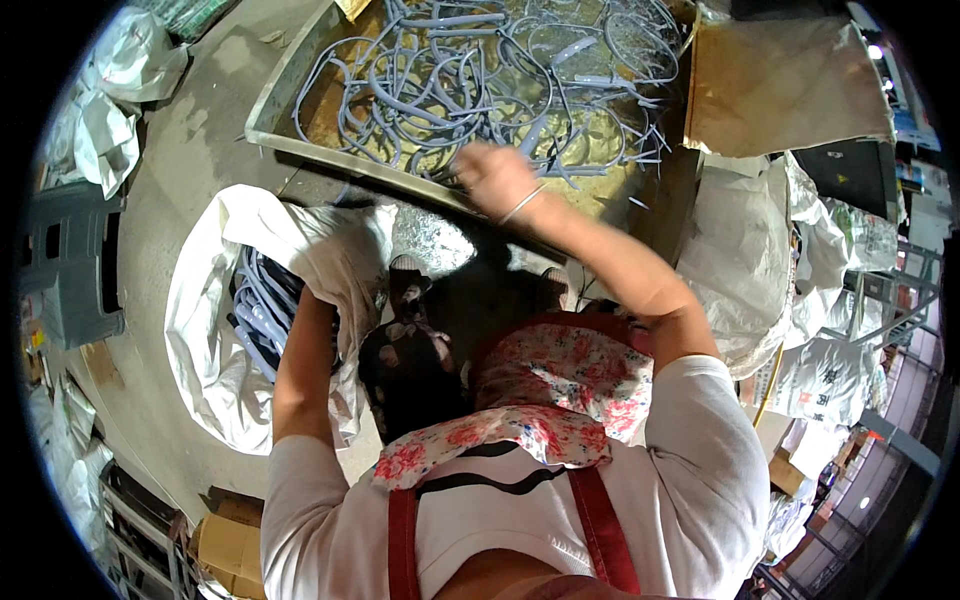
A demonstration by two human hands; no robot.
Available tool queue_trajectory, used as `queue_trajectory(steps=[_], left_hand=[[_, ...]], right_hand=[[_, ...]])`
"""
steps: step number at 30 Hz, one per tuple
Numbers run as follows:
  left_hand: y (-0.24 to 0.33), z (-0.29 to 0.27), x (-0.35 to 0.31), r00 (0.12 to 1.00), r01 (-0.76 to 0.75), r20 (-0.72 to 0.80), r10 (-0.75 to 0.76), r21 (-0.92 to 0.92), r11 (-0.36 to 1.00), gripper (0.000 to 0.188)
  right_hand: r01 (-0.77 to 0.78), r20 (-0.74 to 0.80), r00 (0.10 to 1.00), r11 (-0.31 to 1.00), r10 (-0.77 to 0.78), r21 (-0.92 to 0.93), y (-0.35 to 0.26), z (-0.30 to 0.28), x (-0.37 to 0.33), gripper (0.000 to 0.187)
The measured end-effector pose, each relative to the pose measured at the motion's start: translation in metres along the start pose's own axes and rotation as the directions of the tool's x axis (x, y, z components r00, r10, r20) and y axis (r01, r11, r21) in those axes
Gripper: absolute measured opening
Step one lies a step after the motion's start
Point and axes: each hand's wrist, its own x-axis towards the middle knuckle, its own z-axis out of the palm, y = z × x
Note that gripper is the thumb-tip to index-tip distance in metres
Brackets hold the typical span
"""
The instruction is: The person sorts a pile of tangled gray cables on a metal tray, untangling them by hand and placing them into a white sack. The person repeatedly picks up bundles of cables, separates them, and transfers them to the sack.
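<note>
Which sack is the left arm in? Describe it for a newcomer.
Start at the big metal tray at top. Below its left corner, on the floor, sits a white sack with a gaping mouth and grey-blue strips inside. Unlike the other white sacks, it has the left forearm in it.

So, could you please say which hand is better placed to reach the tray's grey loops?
Probably the right hand, at the tray's near edge; the left forearm reaches into the white sack.

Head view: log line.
left hand: hidden inside white sack | right hand: blurred, at edge of tray, grip unclear | grey strips: tray, sack
</note>
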Motion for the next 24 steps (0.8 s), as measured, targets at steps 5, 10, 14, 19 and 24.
queue_trajectory(steps=[5, 10, 14, 19, 24], left_hand=[[0.01, -0.026, -0.071, 0.985, 0.105, 0.174, -0.015, -0.522, 0.847, 0.021], [0.036, -0.069, -0.192, 0.948, -0.201, -0.317, 0.026, -0.533, 0.822, 0.014], [0.08, -0.083, -0.235, 0.753, -0.598, -0.555, 0.353, -0.354, 0.72, 0.017], [0.178, -0.008, -0.296, 0.71, -0.702, -0.434, 0.555, -0.37, 0.608, 0.028], [0.212, 0.12, -0.29, 0.684, -0.364, 0.408, 0.605, -0.528, 0.767, 0.039]], right_hand=[[-0.263, 0.149, 0.876, 0.712, 0.459, -0.651, 0.173, -0.047, -0.003, 0.018], [0.165, 0.532, 0.665, 0.592, 0.524, -0.789, 0.254, -0.017, -0.043, 0.05], [-0.101, 0.545, 0.689, 0.808, 0.478, -0.581, 0.264, 0.011, -0.074, 0.035], [-0.298, 0.426, 0.696, 0.772, 0.579, -0.562, 0.193, -0.072, -0.09, 0.032], [-0.549, 0.213, 0.78, 0.807, 0.588, -0.217, 0.168, -0.126, -0.138, 0.044]])
